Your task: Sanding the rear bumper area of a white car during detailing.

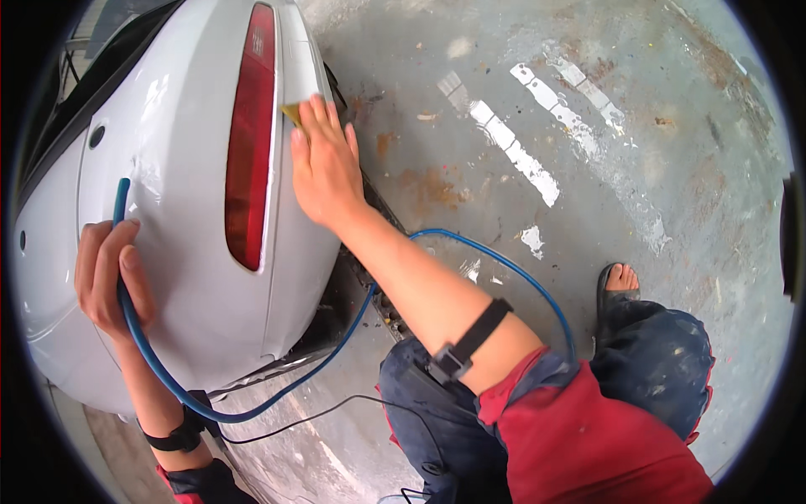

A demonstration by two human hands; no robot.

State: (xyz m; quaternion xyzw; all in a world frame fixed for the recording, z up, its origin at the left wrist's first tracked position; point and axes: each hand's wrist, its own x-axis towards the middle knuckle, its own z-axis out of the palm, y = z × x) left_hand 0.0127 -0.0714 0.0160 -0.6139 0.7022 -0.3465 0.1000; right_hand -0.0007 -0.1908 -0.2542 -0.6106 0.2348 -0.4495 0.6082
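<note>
My left hand point(105, 273) is closed around a blue hose point(143, 340), whose free end points up above the fingers. It is held close to the white car body panel point(193, 286). Stretched out and pressed flat, my right hand point(326, 172) lies on the car's rear side panel, just right of the long red tail light point(250, 168). Beneath its fingers is a small yellowish sheet point(291, 112), probably sandpaper, with only one corner showing; the rest is hidden under the hand.
The hose loops under my right forearm and across the grey floor point(470, 336), which has worn white markings point(512, 151). A thin black cable point(336, 401) runs between my left arm and my legs. My sandalled foot point(620, 281) stands at the right.
</note>
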